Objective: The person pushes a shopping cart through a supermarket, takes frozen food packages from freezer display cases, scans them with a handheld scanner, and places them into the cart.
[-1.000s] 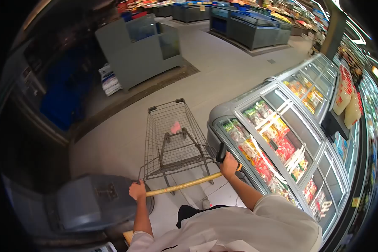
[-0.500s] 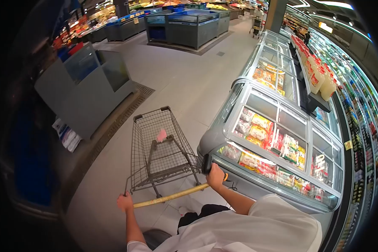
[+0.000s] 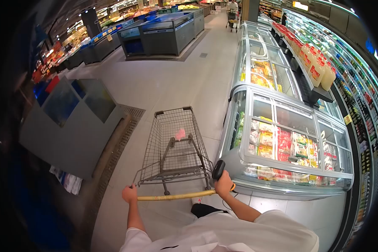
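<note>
A wire shopping cart (image 3: 178, 153) stands in front of me, with a small pink item (image 3: 180, 134) lying in its basket. Its yellow push handle (image 3: 172, 196) runs across between my hands. My left hand (image 3: 130, 193) is closed around the handle's left end. At the right end, my right hand (image 3: 224, 185) is closed on the handle, right beside a black rounded piece (image 3: 218, 169). The fingers of the right hand are partly hidden behind that hand. An orange band (image 3: 233, 187) shows at the right wrist.
Glass-topped freezers (image 3: 298, 166) with bagged food line the right side, close to the cart. Above them, a shelf holds bottles with red caps (image 3: 317, 71). A grey display bin (image 3: 71, 134) stands left, beside a floor grate (image 3: 117, 155). Far ahead, a person (image 3: 232, 6) stands by another cart (image 3: 232, 21).
My view has turned, so the cart and my hands sit farther right in the picture and the handle looks more level. The cart points more along the aisle. Both hands keep their grip.
</note>
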A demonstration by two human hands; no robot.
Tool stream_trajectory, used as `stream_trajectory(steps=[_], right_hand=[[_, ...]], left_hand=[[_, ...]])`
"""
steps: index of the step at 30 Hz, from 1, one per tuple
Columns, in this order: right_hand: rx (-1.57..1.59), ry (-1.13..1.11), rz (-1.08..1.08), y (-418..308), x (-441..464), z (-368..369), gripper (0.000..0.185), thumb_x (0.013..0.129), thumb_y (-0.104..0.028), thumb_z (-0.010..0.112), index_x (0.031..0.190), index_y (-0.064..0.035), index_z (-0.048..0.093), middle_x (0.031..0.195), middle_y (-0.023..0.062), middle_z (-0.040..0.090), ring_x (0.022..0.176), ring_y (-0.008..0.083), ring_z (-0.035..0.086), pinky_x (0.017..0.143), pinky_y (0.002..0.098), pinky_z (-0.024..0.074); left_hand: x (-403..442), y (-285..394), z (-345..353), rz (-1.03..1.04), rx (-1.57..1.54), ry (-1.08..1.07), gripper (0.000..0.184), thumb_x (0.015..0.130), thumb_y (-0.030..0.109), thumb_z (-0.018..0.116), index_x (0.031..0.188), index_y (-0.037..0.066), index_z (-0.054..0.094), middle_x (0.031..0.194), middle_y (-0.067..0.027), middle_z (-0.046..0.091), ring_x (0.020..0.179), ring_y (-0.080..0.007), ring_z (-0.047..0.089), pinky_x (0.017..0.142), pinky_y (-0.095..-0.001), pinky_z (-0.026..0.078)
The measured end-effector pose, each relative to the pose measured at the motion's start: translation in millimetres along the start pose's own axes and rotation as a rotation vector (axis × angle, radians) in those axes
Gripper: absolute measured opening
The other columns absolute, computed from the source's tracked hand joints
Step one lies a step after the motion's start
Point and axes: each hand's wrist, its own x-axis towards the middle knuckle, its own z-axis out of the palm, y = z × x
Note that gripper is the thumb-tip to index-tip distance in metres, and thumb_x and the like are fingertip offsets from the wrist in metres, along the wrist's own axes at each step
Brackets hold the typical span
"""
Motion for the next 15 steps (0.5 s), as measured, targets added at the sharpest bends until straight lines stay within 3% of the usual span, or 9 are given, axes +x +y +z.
stream_trajectory(steps=[1,3,7,8,14,15], right_hand=[[0.013,-0.013,-0.011,15,6,-9,0.038,0.068,-0.007,0.070,0.099,-0.0047,0.048,0.094,0.0185,0.059,0.084,0.0429,0.060,0.070,0.0523,0.0469],[-0.064,0.057,-0.057,2,30,14,0.036,0.070,-0.007,0.070,0.099,-0.0045,0.049,0.094,0.0165,0.060,0.081,0.0389,0.063,0.066,0.0491,0.0487],[-0.048,0.105,0.107,-33,94,46,0.036,0.069,-0.006,0.068,0.099,-0.0029,0.048,0.095,0.0194,0.059,0.085,0.0437,0.060,0.071,0.0520,0.0472],[-0.043,0.083,0.091,-8,89,34,0.036,0.069,-0.006,0.068,0.099,-0.0029,0.048,0.095,0.0194,0.059,0.085,0.0437,0.060,0.071,0.0520,0.0472],[-0.136,0.197,0.165,-44,197,77,0.037,0.069,-0.006,0.069,0.101,-0.0035,0.051,0.093,0.0164,0.060,0.082,0.0394,0.062,0.068,0.0479,0.0489],[-0.148,0.191,0.140,-20,195,68,0.037,0.068,-0.006,0.069,0.100,-0.0036,0.051,0.092,0.0161,0.060,0.081,0.0390,0.062,0.068,0.0478,0.0486]], left_hand=[[-17,4,4,-0.014,0.005,-0.011,0.035,0.081,0.042,0.068,0.081,0.007,0.074,0.078,-0.0149,0.071,0.076,-0.0346,0.068,0.068,-0.0456,0.053],[30,24,21,0.018,0.009,-0.035,0.035,0.081,0.041,0.068,0.080,0.007,0.074,0.078,-0.0152,0.070,0.076,-0.0347,0.068,0.067,-0.0455,0.053],[118,104,48,0.120,-0.038,-0.051,0.036,0.082,0.042,0.067,0.079,0.007,0.074,0.077,-0.0158,0.070,0.076,-0.0340,0.068,0.067,-0.0456,0.053],[86,100,44,0.100,-0.015,-0.037,0.037,0.083,0.042,0.066,0.079,0.006,0.073,0.078,-0.0163,0.070,0.076,-0.0337,0.068,0.067,-0.0457,0.053],[201,223,62,0.252,-0.031,-0.090,0.044,0.086,0.046,0.064,0.083,0.003,0.071,0.080,-0.0162,0.069,0.078,-0.0334,0.067,0.069,-0.0452,0.053],[173,218,60,0.227,-0.018,-0.089,0.044,0.086,0.046,0.064,0.083,0.003,0.071,0.080,-0.0162,0.069,0.078,-0.0334,0.067,0.069,-0.0452,0.053]])
